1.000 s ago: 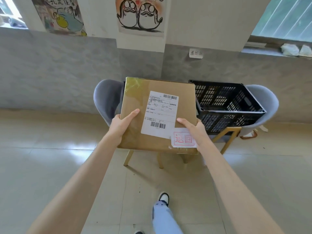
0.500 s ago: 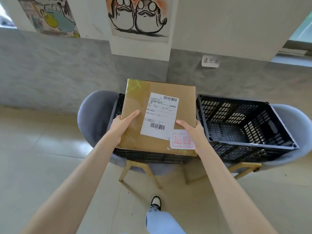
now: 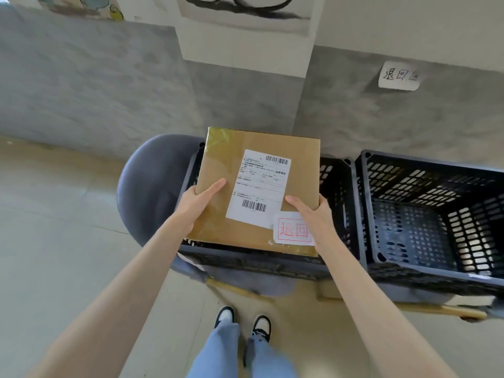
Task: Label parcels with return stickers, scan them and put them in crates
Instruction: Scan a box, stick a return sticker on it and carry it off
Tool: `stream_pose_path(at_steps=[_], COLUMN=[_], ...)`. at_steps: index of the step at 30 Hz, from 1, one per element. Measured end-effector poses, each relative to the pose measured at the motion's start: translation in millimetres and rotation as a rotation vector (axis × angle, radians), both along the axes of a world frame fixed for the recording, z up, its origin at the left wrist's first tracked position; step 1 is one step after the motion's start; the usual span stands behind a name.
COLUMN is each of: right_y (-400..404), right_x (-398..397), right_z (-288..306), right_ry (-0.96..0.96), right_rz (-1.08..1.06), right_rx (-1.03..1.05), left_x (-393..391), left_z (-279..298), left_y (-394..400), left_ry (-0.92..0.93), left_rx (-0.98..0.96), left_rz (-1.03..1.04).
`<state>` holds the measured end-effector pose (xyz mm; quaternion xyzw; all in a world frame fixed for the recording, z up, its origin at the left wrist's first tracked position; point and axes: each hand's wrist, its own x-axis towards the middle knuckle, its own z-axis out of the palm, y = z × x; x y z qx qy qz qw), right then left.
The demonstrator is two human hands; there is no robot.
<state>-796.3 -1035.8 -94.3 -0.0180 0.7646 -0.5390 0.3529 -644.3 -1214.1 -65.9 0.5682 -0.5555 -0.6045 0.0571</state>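
A brown cardboard parcel (image 3: 218,214) hangs flat over a black slatted crate (image 3: 336,203) that stands on a grey chair (image 3: 147,186). A white shipping label (image 3: 259,186) covers the parcel's top, and a white return sticker with red characters (image 3: 291,230) sits at its near right corner. My left hand (image 3: 196,203) grips the parcel's left edge, thumb on top. On the right edge my right hand (image 3: 313,211) holds it the same way, beside the sticker. The parcel hides most of the crate's inside.
A second black crate (image 3: 425,214), with nothing visible in it, stands to the right on another chair with wooden legs (image 3: 447,311). A handwritten paper sign (image 3: 399,75) is stuck on the grey wall behind. My feet (image 3: 242,320) stand on the pale tiled floor before the chairs.
I have stepped closer to the chairs and look further down. The parcel, still held in both hands, has come lower over the left crate.
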Motion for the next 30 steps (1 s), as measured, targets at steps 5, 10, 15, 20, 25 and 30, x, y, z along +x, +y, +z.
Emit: stream_pose_path(at_steps=[5,10,15,20,25,30], right_y=[-33,-66,-87,-98,-101,-102], right_x=[-15,-20,-26,-29,-27,-26], right_z=[-52,-120,-178,-220,-238,-240], right_ry=[-0.032,-0.098,-0.121,-0.134,-0.160,-0.181], right_rz=[-0.008,-0.026,-0.035,-0.032,-0.043,-0.048], right_rx=[0.039,0.081,0.116,0.135,0.124,0.125], left_x=[-16,-24,-29,-32,-35,-35], left_z=[-55,-120,-180,-227,-240,-241], left_y=[-37,-71,-91,-94,-94,-91], left_ry=[-0.068,-0.158,-0.174,-0.222,-0.287,-0.303], left_rx=[-0.023,-0.087,-0.115,-0.134,-0.195,-0.243], left_rz=[-0.048,-0.081,-0.089,-0.055,-0.057,-0.076])
